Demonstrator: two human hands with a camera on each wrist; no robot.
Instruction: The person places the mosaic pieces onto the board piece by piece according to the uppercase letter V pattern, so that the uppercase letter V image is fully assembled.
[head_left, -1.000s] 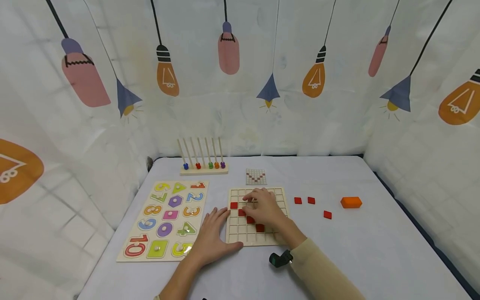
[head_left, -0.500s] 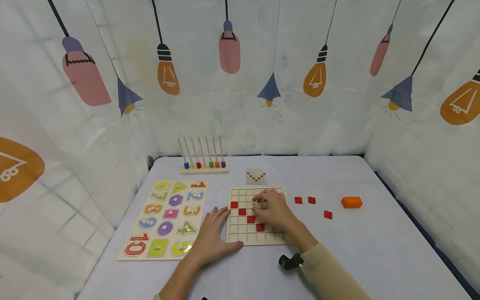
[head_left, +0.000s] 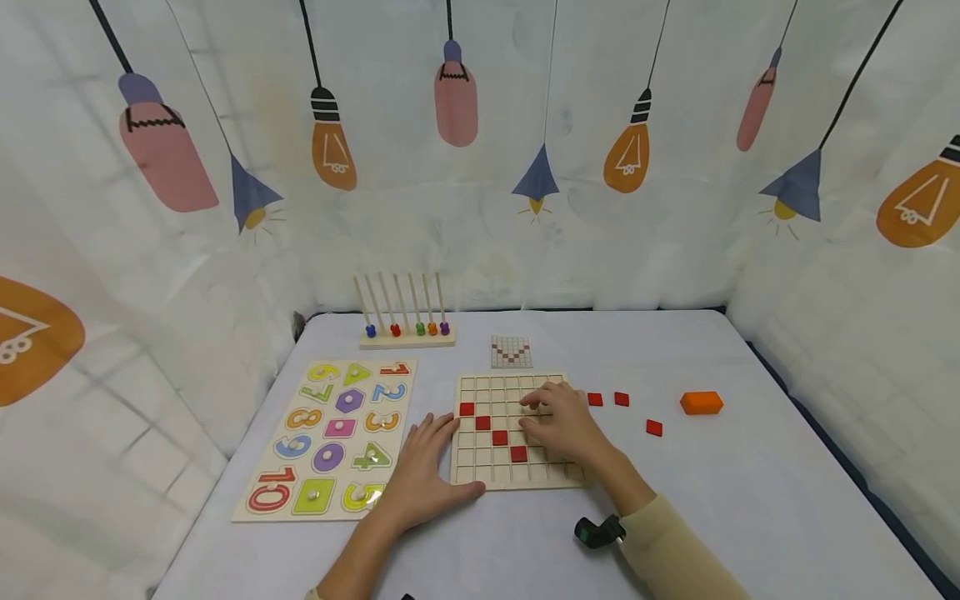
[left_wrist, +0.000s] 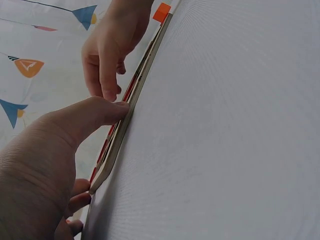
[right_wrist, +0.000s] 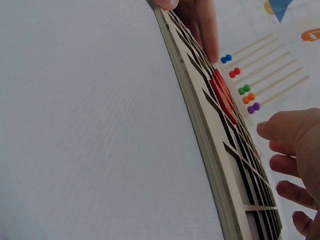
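Observation:
A wooden grid board point(head_left: 468, 475) lies on the white table in the head view, with several red square tiles point(head_left: 499, 437) in a descending diagonal on it. My left hand point(head_left: 422, 487) rests at its near left corner, fingers along the left side and thumb point(left_wrist: 117, 112) on the front edge. Over the right part of the board hovers my right hand point(head_left: 566, 427), its fingers slightly bent. In the right wrist view, the thumb point(right_wrist: 285, 124) and fingers are apart with nothing between them. Beyond the board lies a small card point(head_left: 512, 352) printed with a V-shaped grid pattern.
Three loose red tiles point(head_left: 622, 399) lie right of the board, and an orange block point(head_left: 701, 403) lies farther right. On the left is a number and shape puzzle point(head_left: 318, 432). A pegged bead stand point(head_left: 408, 342) stands at the back.
My right hand has moved rightward across the board, uncovering the red tiles of the diagonal. The left hand stays at the board's corner.

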